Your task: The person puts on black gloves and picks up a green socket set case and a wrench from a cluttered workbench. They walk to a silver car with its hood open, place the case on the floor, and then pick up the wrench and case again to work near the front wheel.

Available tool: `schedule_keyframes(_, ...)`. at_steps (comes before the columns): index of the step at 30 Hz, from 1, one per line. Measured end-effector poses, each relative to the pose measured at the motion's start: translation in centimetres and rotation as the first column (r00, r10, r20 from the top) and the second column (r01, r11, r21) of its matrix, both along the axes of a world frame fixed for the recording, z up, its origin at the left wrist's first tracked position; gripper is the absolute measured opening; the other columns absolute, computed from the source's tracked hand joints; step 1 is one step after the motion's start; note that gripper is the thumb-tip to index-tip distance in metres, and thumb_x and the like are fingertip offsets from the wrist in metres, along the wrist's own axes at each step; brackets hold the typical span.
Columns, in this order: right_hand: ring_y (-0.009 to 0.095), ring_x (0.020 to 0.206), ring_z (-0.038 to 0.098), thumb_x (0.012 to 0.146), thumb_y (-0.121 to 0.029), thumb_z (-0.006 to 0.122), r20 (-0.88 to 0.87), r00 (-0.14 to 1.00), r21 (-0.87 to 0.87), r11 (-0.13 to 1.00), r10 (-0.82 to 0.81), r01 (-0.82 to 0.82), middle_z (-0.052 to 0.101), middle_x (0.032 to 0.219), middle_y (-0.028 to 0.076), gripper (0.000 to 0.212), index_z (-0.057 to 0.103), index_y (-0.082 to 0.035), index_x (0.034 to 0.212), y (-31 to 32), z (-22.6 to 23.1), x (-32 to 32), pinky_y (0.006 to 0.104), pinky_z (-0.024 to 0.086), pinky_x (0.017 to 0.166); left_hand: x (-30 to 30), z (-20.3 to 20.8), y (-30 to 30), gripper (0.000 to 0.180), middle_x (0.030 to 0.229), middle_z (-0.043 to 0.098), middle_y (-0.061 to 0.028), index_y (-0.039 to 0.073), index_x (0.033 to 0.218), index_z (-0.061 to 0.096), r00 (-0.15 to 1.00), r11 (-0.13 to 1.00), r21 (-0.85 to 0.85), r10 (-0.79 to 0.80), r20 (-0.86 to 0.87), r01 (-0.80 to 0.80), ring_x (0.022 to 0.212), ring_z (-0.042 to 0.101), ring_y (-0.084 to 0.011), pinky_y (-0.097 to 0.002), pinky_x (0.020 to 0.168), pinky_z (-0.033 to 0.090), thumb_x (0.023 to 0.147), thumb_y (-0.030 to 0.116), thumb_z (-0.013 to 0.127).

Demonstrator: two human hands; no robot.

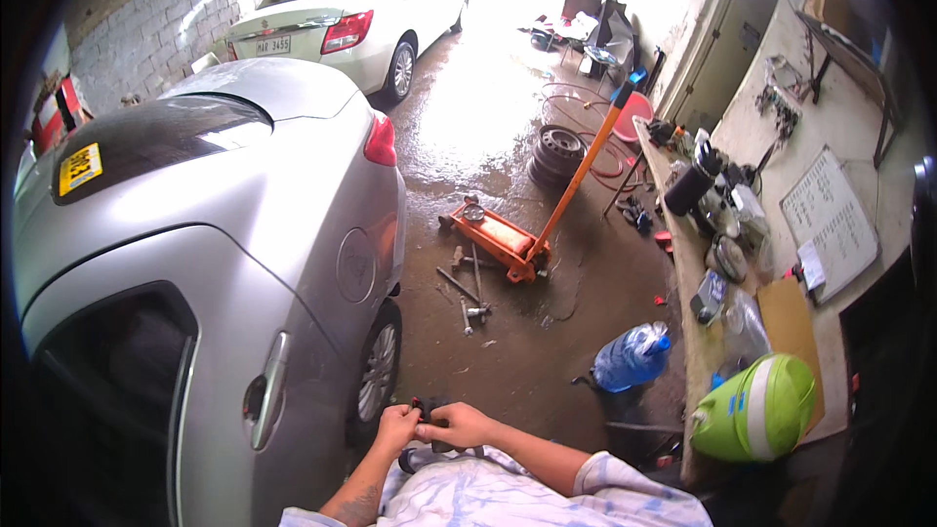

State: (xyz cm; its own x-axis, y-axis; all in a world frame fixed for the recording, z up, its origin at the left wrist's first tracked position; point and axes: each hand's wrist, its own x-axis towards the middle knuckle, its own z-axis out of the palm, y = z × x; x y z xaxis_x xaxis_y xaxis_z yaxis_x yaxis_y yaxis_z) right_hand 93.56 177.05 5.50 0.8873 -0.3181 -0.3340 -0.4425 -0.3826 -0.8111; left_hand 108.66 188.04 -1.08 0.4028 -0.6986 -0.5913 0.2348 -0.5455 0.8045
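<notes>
One small dark object with red on it (428, 408) is resting between our hands, just in front of our patterned shirt (488, 488); our left hand (397, 426) and right hand (459, 425) are both holding it, fingers curled; a silver car (293, 176) is standing on our left; ahead, an orange floor jack (493, 237) is sitting near loose tools (476, 312) on the floor (547, 332); rightward, a green jug (786, 400) is occupying the tabletop (695, 361), a blue-capped bottle (630, 361) standing nearby.

The left hand (396, 426) and right hand (463, 427) partly hide a dark object (427, 406), too small to identify.
</notes>
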Motion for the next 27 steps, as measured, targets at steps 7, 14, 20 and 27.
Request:
schedule_keyframes(7,0.034,0.077,0.066,0.08,-0.027,0.061,-0.115,0.858,-0.22,0.855,-0.5,0.469,0.068,0.084,0.016,0.026,0.072,-0.006,0.093,-9.1,-5.2,-2.7,0.0435,0.051,0.069,-0.5,3.5,-12.5,0.049,0.063,0.066,-0.0154,-0.004,0.072,0.068,0.687,0.696,0.521,-0.68,0.258,0.494,0.063,0.068,-0.0254,-0.0441,0.061,0.053,0.086,0.039,0.05)
schedule_keyframes(14,0.037,0.069,0.064,0.081,-0.026,0.059,0.044,0.949,-0.578,0.766,-0.313,0.28,0.063,0.074,0.015,0.024,0.064,-0.004,0.073,-19.0,-2.0,3.8,0.0479,0.051,0.065,5.5,-5.8,-27.4,0.034,0.051,0.038,-0.0004,0.016,0.058,0.034,0.403,0.965,0.259,0.22,-0.888,0.043,0.039,0.036,-0.0136,-0.029,0.038,0.028,0.092,0.021,0.038)
schedule_keyframes(20,0.036,0.069,0.064,0.083,-0.027,0.059,0.085,0.871,-0.587,0.682,-0.483,0.436,0.064,0.074,0.012,0.024,0.064,-0.007,0.072,-30.1,0.3,9.5,0.0474,0.049,0.061,6.5,-5.5,-41.3,0.033,0.108,0.06,-0.0168,-0.001,0.112,0.053,0.359,0.758,0.027,0.34,-0.869,-0.652,0.101,0.06,-0.0316,-0.0498,0.091,0.05,0.094,0.013,0.03)
schedule_keyframes(27,0.039,0.07,0.063,0.084,-0.03,0.06,0.016,0.667,-0.564,0.544,-0.745,0.621,0.064,0.071,0.015,0.027,0.064,-0.006,0.071,-39.8,0.0,10.4,0.0488,0.049,0.063,6.7,-7.6,-52.0,0.027,0.099,0.063,-0.0174,-0.002,0.104,0.058,0.433,0.947,-0.123,0.018,-0.901,-0.296,0.089,0.062,-0.0323,-0.0472,0.079,0.053,0.082,0.003,0.043)
